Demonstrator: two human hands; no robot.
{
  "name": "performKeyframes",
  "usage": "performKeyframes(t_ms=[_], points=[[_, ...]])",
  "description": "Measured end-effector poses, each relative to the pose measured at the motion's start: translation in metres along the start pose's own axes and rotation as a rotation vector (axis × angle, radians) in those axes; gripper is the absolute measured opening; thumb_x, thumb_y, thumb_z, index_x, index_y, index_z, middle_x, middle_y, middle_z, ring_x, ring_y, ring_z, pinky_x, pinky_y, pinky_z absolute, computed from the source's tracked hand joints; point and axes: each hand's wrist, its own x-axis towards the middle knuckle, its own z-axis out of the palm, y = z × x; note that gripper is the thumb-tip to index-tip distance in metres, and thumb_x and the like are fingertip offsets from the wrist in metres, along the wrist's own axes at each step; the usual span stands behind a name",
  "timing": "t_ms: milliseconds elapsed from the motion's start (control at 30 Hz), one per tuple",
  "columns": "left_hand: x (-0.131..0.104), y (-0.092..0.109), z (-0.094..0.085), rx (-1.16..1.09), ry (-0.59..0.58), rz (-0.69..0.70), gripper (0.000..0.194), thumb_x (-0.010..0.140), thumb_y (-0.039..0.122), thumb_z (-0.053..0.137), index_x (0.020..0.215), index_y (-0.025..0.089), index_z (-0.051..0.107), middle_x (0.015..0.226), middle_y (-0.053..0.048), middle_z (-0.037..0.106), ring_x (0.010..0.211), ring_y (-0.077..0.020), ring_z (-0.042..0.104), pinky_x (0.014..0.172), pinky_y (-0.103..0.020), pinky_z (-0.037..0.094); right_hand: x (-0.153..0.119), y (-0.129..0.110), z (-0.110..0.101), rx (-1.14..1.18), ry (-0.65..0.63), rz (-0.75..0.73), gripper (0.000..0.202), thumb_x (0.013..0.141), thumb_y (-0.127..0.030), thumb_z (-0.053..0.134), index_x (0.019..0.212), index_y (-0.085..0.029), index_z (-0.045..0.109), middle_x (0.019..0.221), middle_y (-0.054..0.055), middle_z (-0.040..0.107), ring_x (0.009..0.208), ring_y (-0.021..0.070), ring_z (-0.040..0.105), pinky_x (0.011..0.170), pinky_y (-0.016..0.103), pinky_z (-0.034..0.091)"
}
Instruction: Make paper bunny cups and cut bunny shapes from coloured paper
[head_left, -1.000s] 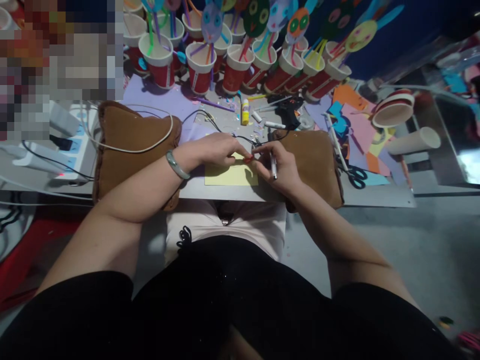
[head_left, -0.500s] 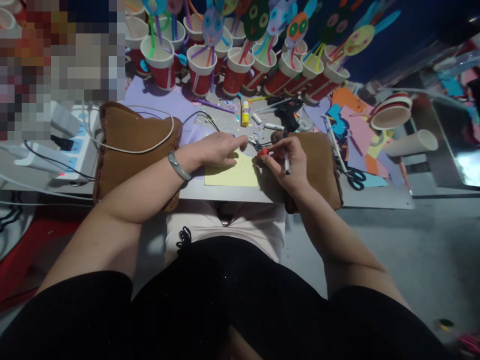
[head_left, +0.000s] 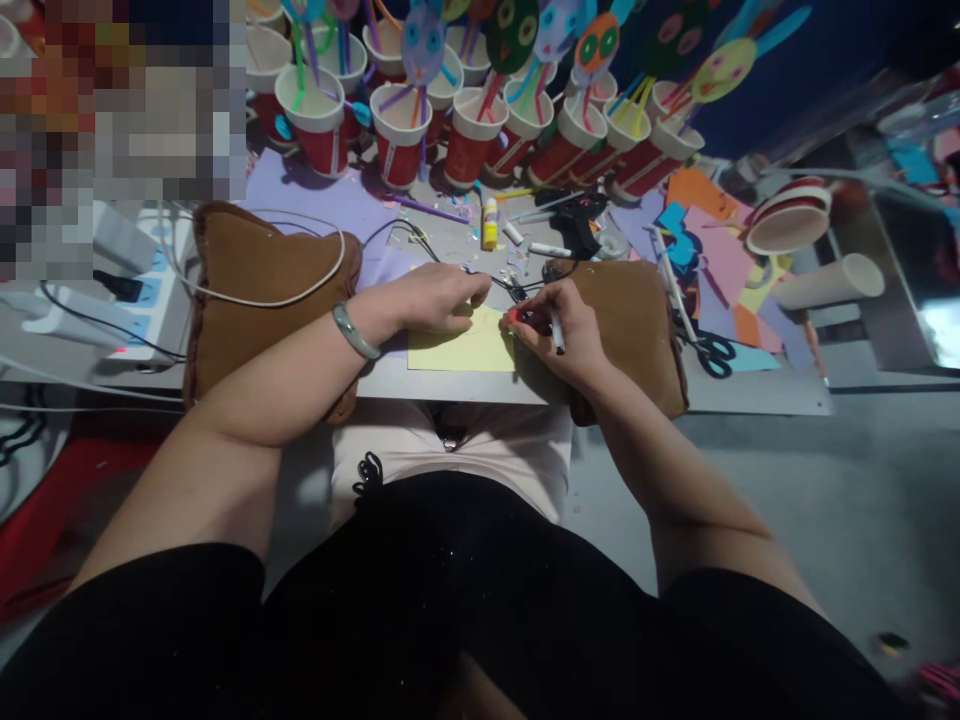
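Note:
A sheet of yellow paper lies at the table's front edge. Over its upper left part rests my left hand, fingers loosely bent and apart, holding nothing. At the paper's right side my right hand pinches a small red object at its fingertips. The kind of that red object is hidden by the fingers. A white marker with a dark end is also tucked in my right hand, pointing down towards me. My right wrist is over the right brown cushion.
Red paper cups with paper animal faces on coloured stems stand along the back. A glue stick, a black glue gun and scraps lie mid-table. Scissors sit at right; another brown cushion and a power strip at left.
My right hand has shifted slightly left and down, bringing the red object to the paper's right edge. The marker in it has tilted. My left hand is nearly still.

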Motion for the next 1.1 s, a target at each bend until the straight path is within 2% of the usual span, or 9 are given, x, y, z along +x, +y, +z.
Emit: performKeyframes(t_ms=[467, 600, 767, 1100], points=[[0.0, -0.001, 0.0, -0.008, 0.0, 0.019, 0.039, 0.087, 0.027, 0.059, 0.124, 0.019, 0.066, 0.097, -0.009, 0.072, 0.094, -0.0254, 0.063, 0.079, -0.034, 0.037, -0.001, -0.004, 0.0, -0.007, -0.04, 0.003, 0.031, 0.085, -0.04, 0.074, 0.1, -0.027, 0.051, 0.094, 0.004, 0.075, 0.067, 0.0169, 0.062, 0.065, 0.033, 0.053], [0.0, -0.002, 0.003, -0.02, 0.053, 0.098, 0.039, 0.09, 0.027, 0.058, 0.128, 0.021, 0.065, 0.096, -0.008, 0.073, 0.094, -0.0249, 0.064, 0.081, -0.034, 0.039, 0.0, -0.003, 0.001, -0.003, -0.028, -0.016, 0.033, 0.083, -0.044, 0.076, 0.095, -0.027, 0.049, 0.09, 0.004, 0.076, 0.064, 0.0157, 0.061, 0.062, 0.031, 0.052], [0.001, 0.003, 0.008, -0.031, 0.079, 0.244, 0.052, 0.09, 0.019, 0.055, 0.141, 0.025, 0.061, 0.118, -0.009, 0.07, 0.105, -0.0239, 0.063, 0.085, -0.033, 0.042, 0.003, -0.001, -0.001, -0.014, -0.031, -0.034, 0.037, 0.081, -0.048, 0.077, 0.093, -0.026, 0.05, 0.084, 0.003, 0.073, 0.066, 0.0165, 0.062, 0.063, 0.031, 0.052], [0.005, 0.001, 0.016, 0.045, 0.051, 0.264, 0.055, 0.091, 0.015, 0.055, 0.143, 0.029, 0.063, 0.115, -0.012, 0.063, 0.1, -0.0253, 0.058, 0.085, -0.036, 0.04, 0.003, 0.0, -0.004, 0.019, -0.036, -0.037, 0.036, 0.079, -0.044, 0.078, 0.095, -0.026, 0.052, 0.087, 0.003, 0.076, 0.064, 0.016, 0.061, 0.064, 0.033, 0.052]])
